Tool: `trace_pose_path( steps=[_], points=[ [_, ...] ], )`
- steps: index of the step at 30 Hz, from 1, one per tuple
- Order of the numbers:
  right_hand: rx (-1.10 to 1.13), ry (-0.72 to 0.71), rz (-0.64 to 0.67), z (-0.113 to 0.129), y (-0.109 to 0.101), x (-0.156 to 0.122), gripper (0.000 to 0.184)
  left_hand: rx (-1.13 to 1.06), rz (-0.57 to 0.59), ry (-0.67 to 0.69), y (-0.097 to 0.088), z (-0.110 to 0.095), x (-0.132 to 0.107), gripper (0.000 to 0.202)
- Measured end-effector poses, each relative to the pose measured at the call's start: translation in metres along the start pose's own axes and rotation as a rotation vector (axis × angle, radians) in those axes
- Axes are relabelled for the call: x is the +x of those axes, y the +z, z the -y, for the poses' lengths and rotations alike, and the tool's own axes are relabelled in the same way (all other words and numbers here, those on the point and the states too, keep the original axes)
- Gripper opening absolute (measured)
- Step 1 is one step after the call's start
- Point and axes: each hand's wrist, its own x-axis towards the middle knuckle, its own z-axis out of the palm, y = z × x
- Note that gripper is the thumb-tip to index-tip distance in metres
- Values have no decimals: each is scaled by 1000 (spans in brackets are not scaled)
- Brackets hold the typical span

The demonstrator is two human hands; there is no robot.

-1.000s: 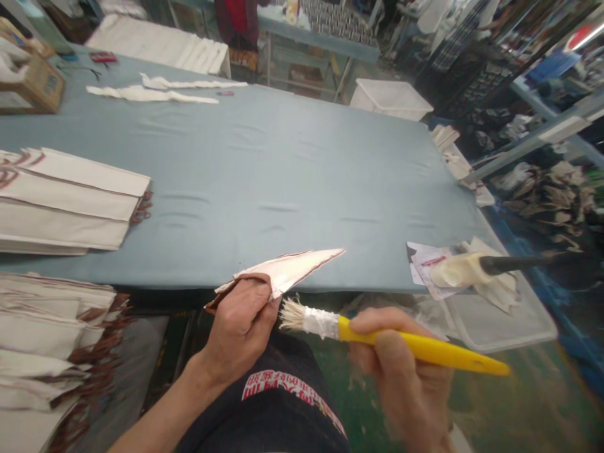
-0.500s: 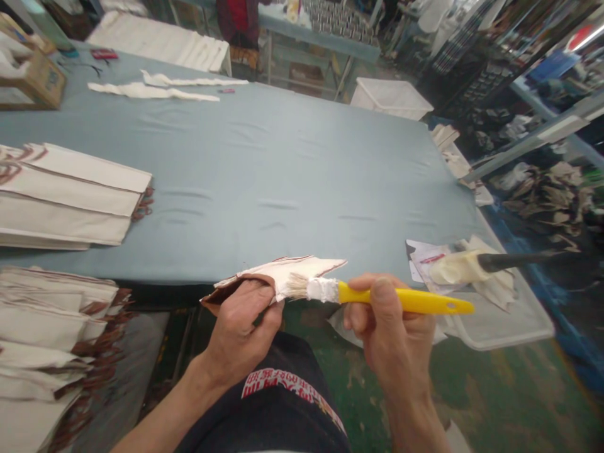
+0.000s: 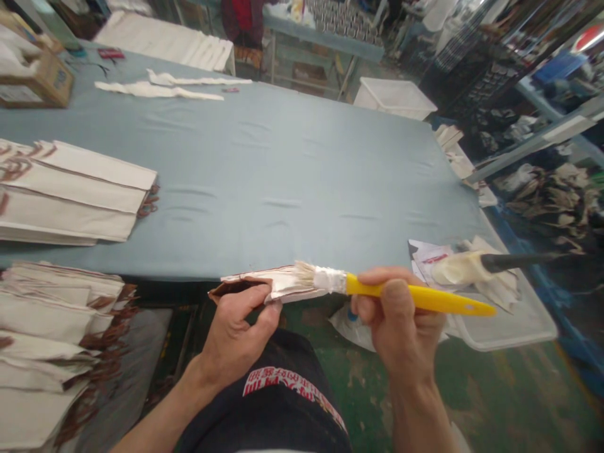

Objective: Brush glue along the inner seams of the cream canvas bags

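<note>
My left hand (image 3: 236, 333) pinches a small flat pointed piece (image 3: 264, 284), white on top with a brown edge, just below the near edge of the blue-grey table (image 3: 283, 170). My right hand (image 3: 401, 321) is closed round the yellow handle of a glue brush (image 3: 377, 289). Its pale bristles lie on the right end of the piece. Both hands hover over my lap.
Stacks of long white folded pieces with brown handles (image 3: 70, 195) lie on the table's left, more (image 3: 51, 340) stand below at near left. A second brush with a black handle (image 3: 481, 267) rests on a clear tray (image 3: 514, 321) at right. A cardboard box (image 3: 38, 82) sits far left.
The brush rose from below the piece onto it, then slid right along it to its end. The piece has tilted flatter in my left hand.
</note>
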Motion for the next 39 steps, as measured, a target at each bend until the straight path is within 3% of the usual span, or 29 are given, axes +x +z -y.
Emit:
trace_pose_path(
  steps=[3,6,12,17,22,26,29,33,39],
  points=[
    [20,90,112,-1,3,1,45,-20,-5,21,-1,-1,0,26],
    [-40,209,124,-9,4,5,47,9,-6,49,-1,-1,-2,26],
    [-78,154,60,-2,-4,2,43,22,3,47,-1,-1,-3,29],
    [-25,121,11,17,7,-7,42,38,-6,112,2,0,0,24],
    [-140,197,91,8,7,-3,44,64,14,154,2,3,-1,26],
    [-168,208,32,9,-3,2,38,59,19,137,0,3,-1,26],
    [-69,205,15,14,4,2,37,72,27,153,0,5,0,25],
    [-16,269,105,5,17,5,41,96,6,211,2,10,-1,24],
    [-88,263,31,-10,-6,13,40,48,20,67,0,9,-2,27]
  ],
)
